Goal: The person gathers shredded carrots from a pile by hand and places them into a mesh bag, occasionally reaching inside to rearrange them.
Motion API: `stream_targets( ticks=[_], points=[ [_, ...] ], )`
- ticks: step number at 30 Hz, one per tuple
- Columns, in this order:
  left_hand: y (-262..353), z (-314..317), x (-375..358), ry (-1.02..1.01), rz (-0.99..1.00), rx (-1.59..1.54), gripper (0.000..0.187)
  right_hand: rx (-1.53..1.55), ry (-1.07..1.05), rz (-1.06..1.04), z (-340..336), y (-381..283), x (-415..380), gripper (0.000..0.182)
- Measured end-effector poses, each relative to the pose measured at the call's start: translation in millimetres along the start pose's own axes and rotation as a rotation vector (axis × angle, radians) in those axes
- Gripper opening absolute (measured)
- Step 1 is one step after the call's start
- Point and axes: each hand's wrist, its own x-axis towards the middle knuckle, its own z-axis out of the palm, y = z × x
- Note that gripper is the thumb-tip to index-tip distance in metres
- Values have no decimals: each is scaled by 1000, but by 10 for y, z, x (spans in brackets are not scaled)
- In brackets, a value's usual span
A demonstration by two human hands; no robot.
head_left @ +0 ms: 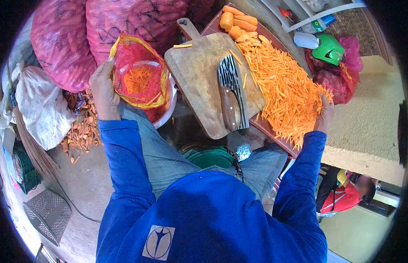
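Note:
My left hand (103, 90) grips the rim of an open red mesh bag (140, 76) that holds some carrot sticks and sits in a white bowl (168, 111). My right hand (325, 115) rests at the near right edge of a big pile of cut carrot sticks (280, 85), fingers curled into the pile. A wooden cutting board (199, 81) lies between my hands. On it rests a cleaver (231, 94) with a patterned blade and a brown handle. Whole peeled carrots (236, 22) lie at the far end of the pile.
Large pink mesh sacks of carrots (59, 41) stand at the far left. Carrot scraps (83, 129) litter the floor beside a white sack (44, 105). A green bucket (208, 157) sits between my knees. Another person (348, 193) is at the lower right.

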Motion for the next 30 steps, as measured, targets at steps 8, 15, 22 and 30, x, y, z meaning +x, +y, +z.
stream_targets(
  ticks=[8,15,22,30],
  points=[
    [18,15,-46,-33,28,-35,20,75,-43,-27,700,-581,-515,24],
    [-20,35,-29,-17,40,-30,17,273,-261,22,1910,-938,-1348,26],
    [-25,-5,-16,-4,40,-51,20,436,-866,264,3346,-1076,-2348,37],
    [50,47,-94,56,86,-26,23,633,-980,645,4950,-5,-2961,33]
  ],
)
